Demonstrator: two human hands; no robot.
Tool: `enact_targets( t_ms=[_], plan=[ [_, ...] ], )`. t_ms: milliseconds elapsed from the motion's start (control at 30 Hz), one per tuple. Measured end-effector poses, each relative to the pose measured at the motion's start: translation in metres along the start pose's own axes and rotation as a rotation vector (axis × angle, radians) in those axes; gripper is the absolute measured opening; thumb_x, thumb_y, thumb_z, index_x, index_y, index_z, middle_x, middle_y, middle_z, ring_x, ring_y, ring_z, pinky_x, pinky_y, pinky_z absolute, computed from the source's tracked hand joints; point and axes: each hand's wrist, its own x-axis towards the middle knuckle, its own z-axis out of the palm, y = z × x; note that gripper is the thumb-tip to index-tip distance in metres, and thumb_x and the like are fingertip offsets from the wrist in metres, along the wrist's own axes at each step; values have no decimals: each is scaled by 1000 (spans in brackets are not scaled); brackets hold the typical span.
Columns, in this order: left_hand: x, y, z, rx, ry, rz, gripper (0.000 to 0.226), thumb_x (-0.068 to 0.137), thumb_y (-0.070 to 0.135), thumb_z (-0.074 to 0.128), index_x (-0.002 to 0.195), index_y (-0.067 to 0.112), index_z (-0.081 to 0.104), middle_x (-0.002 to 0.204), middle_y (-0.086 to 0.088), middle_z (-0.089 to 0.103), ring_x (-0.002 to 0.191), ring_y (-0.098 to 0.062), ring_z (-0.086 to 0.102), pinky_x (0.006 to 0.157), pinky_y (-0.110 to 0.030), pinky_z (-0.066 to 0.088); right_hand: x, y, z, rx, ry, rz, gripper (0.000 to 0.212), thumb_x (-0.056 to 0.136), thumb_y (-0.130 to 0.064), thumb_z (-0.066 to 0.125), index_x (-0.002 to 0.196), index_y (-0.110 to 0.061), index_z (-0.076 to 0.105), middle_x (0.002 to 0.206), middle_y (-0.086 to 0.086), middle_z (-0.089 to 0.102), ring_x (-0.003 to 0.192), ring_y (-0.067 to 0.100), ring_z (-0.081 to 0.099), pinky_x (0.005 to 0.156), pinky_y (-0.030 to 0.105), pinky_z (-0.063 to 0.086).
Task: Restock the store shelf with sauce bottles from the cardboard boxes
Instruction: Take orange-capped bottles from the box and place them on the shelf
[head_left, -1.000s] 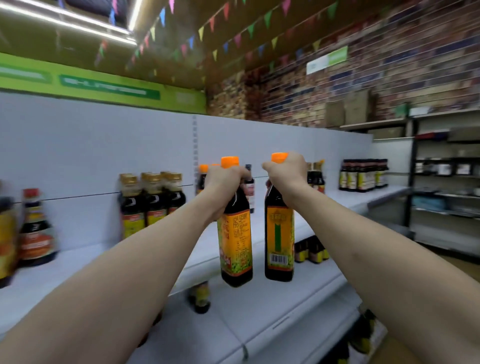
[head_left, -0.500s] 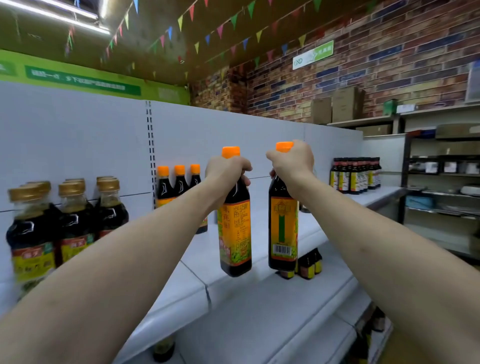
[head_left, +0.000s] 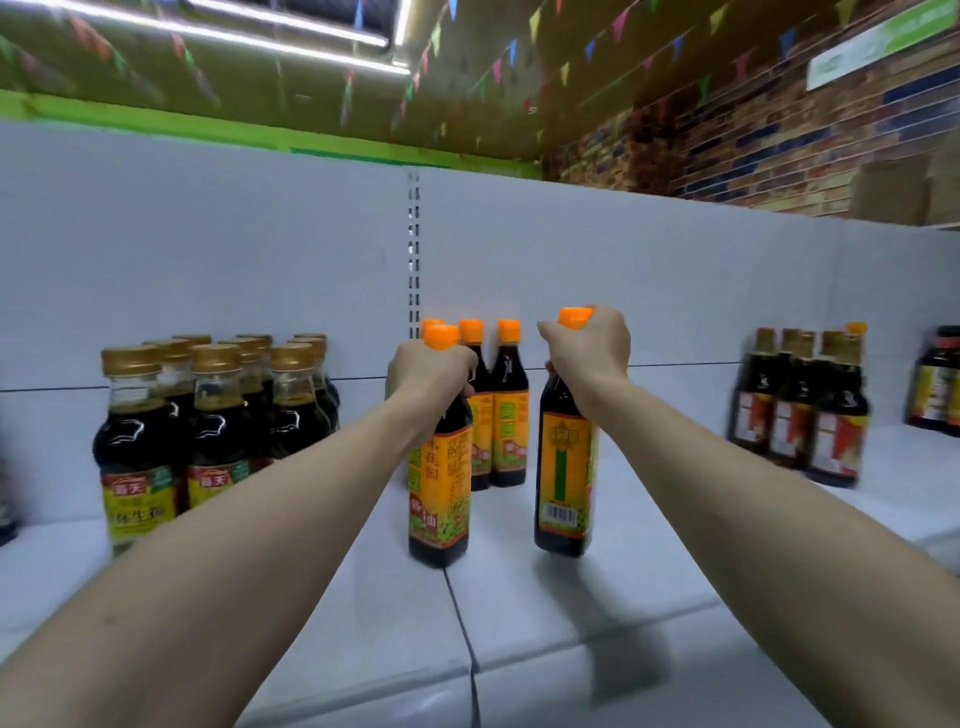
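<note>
My left hand (head_left: 428, 371) grips the neck of a dark sauce bottle (head_left: 440, 493) with an orange cap and orange-yellow label. Its base is at the white shelf (head_left: 519, 613), near the seam between two shelf boards. My right hand (head_left: 589, 353) grips the neck of a second, matching bottle (head_left: 565, 483), which hangs slightly tilted just above the shelf, barcode facing me. Behind them, against the white back panel, stands a row of three like bottles (head_left: 496, 410) with orange caps. No cardboard box is in view.
A cluster of several gold-capped soy sauce bottles (head_left: 208, 431) stands on the shelf to the left. Another group of dark bottles (head_left: 800, 410) stands to the right, with more at the far right edge (head_left: 940, 384). Bare shelf lies in front of the held bottles.
Both hands have carried their bottles left along the shelf and lowered them in front of the three orange-capped bottles. My view has turned to face the shelf squarely.
</note>
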Motion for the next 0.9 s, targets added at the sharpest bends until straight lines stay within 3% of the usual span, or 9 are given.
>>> enact_targets(
  t_ms=[67,133,267,400,567,733,833,900],
  plan=[
    [6,-5,-1,2,65,-15,18,81,22,69,66,14,65,62,-5,74,67,-26,70,69,-37,53,10,11,22,34,-68,-15,26,80,-20,68,69,-20,45,63,7,51,60,30,58,59,50,54],
    [11,-8,-2,14,124,-26,15,81,24,70,71,12,69,63,-5,74,70,-28,71,77,-42,57,20,18,43,58,-120,-25,20,76,-26,68,69,-19,51,63,6,58,62,32,64,60,48,56],
    [19,-13,3,64,216,-19,19,84,26,70,72,12,69,63,-4,74,66,-24,71,80,-44,59,31,33,75,124,-197,-48,24,83,-37,68,87,-16,57,80,7,65,78,31,67,66,40,52],
    [27,-20,12,140,287,15,24,85,29,69,64,17,66,63,-2,74,66,-25,72,81,-48,61,35,46,90,102,-222,-106,45,91,-52,66,108,-11,59,92,5,65,83,28,64,67,36,47],
    [38,-30,19,262,289,119,46,91,54,67,59,20,63,65,3,74,69,-19,70,77,-44,58,35,55,87,76,-277,-200,46,101,-54,54,118,-11,46,97,5,60,84,25,59,70,40,48],
    [34,-35,27,302,201,189,52,95,69,55,83,20,68,77,3,74,77,-17,70,77,-38,53,39,73,84,-16,-374,-388,40,104,-39,52,128,-10,36,90,4,58,83,30,62,75,53,55],
    [33,-41,29,330,188,241,54,99,70,43,106,18,57,85,2,73,84,-18,69,81,-42,54,38,86,90,1,-351,-468,60,105,-46,49,152,-17,24,107,6,65,91,24,61,78,40,50],
    [34,-44,28,346,179,264,51,103,66,38,116,17,48,92,-2,72,88,-23,68,85,-46,53,35,90,96,45,-296,-497,63,107,-47,44,159,-24,17,111,8,66,95,24,61,78,36,43]
  ],
)
